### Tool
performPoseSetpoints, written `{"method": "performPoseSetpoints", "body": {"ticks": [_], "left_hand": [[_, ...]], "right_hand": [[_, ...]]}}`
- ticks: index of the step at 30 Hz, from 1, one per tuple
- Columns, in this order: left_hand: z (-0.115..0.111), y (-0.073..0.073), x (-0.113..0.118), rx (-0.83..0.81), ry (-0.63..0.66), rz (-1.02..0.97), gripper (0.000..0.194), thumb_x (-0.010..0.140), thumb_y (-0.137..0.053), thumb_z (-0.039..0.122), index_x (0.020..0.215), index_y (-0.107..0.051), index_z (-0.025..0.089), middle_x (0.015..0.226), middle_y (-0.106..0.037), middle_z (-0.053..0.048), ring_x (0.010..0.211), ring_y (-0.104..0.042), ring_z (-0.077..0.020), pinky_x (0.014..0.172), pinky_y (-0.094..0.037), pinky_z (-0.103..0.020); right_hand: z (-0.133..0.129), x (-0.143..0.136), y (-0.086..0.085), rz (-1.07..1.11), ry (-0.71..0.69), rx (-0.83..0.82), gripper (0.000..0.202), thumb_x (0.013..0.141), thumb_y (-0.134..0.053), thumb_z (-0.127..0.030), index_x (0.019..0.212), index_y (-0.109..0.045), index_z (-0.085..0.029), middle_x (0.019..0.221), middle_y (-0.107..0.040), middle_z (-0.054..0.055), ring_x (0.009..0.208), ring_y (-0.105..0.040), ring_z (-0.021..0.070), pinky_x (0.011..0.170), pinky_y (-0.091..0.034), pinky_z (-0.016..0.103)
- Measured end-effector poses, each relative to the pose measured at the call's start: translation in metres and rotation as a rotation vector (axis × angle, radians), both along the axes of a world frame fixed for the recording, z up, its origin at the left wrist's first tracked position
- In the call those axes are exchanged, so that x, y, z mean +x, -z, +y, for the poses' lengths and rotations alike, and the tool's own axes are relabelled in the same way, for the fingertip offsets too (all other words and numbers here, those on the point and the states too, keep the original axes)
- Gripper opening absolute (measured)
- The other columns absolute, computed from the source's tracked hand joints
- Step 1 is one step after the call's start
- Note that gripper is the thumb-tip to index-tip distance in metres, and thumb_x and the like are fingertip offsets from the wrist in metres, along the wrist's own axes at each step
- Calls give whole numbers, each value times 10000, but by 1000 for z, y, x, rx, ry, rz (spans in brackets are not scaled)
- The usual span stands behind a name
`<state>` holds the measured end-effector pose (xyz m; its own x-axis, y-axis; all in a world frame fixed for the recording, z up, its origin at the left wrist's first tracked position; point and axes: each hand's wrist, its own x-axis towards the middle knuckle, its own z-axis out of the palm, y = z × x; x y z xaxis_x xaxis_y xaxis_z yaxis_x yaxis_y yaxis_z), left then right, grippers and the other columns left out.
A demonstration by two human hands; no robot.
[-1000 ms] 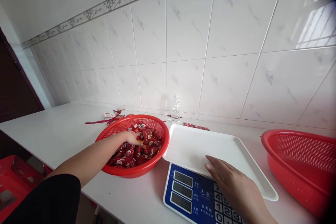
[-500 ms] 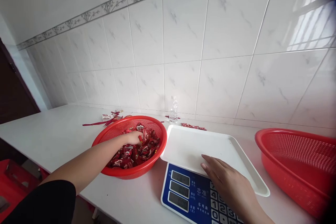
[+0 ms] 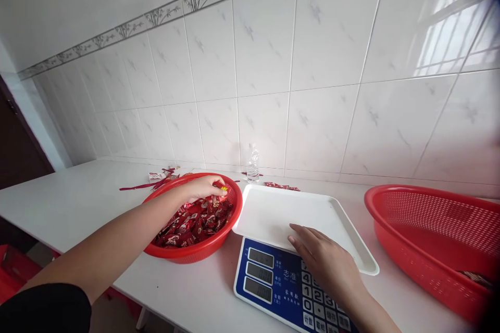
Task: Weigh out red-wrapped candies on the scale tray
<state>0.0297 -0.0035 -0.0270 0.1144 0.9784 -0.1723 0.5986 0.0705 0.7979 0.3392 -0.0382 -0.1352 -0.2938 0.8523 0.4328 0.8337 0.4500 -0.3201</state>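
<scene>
My left hand point(image 3: 207, 187) is over the far right part of a round red plastic basket point(image 3: 236, 207), closed on a small red-and-yellow wrapped packet point(image 3: 224, 191). Below it, many small red wrapped packets point(image 3: 195, 221) with pale print fill the basket. My right hand point(image 3: 330, 259) is open, fingers stretched out, over the near edge of a white scale tray point(image 3: 281, 207) and the keypad. The blue digital scale point(image 3: 289, 291) has three grey displays on its left. Nothing lies on the visible part of the tray.
At the right stands a second red basket point(image 3: 410, 255) with something brownish point(image 3: 476, 277) inside. A clear bottle point(image 3: 253, 164) stands by the tiled wall. Red wrapper strips point(image 3: 282, 186) lie behind the tray, more scraps point(image 3: 158, 181) behind the first basket. A red stool point(image 3: 15, 270) is lower left.
My left hand has risen out of the packet pile toward the far right rim, holding a packet. The view has shifted slightly right. My right hand stays over the scale.
</scene>
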Motion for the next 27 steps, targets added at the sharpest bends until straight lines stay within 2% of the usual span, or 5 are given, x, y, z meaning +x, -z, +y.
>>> {"method": "performPoseSetpoints", "body": {"ticks": [6, 13, 17, 23, 27], "left_hand": [[2, 5, 77, 103, 124, -55, 262, 676, -697, 281, 858, -536, 182, 736, -623, -2, 591, -540, -113, 530, -411, -236], [3, 46, 153, 248, 249, 23, 161, 703, -616, 162, 853, -563, 192, 803, -653, -1, 649, -588, -124, 559, -457, -223], [-2, 59, 163, 317, 236, 28, 330, 707, -566, 87, 1016, -586, 201, 858, -683, -15, 809, -645, -167, 730, -499, -273], [-11, 55, 159, 425, 211, -27, 311, 716, -555, 87, 996, -610, 210, 1005, -684, -22, 906, -635, -182, 804, -495, -286], [-13, 57, 150, 472, 69, -113, 312, 762, -544, 128, 1058, -589, 213, 1024, -656, -26, 760, -618, -144, 699, -494, -259]], "right_hand": [[-5, 0, -9, -4, 10, -128, 403, 945, -341, -427, 1215, -585, -255, 1153, -682, 53, 990, -657, 264, 743, -519, 379], [-8, -1, -14, 85, 84, -158, 481, 947, -362, -368, 1418, -345, -275, 1131, -685, 52, 954, -665, 242, 685, -484, 332], [-7, 0, -14, 77, 54, -115, 419, 932, -370, -265, 1343, -453, -282, 1160, -665, 44, 928, -663, 220, 649, -471, 304], [-5, 2, -12, 71, 37, -39, 334, 908, -407, -246, 1193, -579, -261, 1126, -673, 45, 917, -659, 210, 645, -473, 292], [-3, 2, -10, 68, 45, 31, 318, 899, -408, -232, 1150, -603, -235, 1130, -679, 59, 923, -667, 217, 670, -498, 309]]}}
